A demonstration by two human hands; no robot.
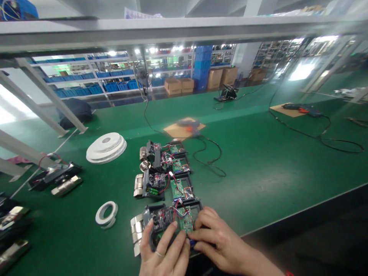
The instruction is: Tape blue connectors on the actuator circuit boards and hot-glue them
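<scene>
Both hands work on the nearest lock assembly point(161, 224), a black frame with a silver end, red wires and a green circuit board point(185, 220). My left hand point(163, 251) lies on the black body, fingers pressed around it, a ring on one finger. My right hand point(215, 239) has its fingers curled down onto the board's lower right edge. Two more similar assemblies point(161, 184) lie in a row behind it.
A small roll of white tape point(106, 213) lies to the left, and a stack of white tape rolls point(106, 147) farther back. Other lock parts point(56, 178) sit at the left edge. A glue gun on cardboard point(185, 126) and black cables point(208, 153) lie behind on the green bench.
</scene>
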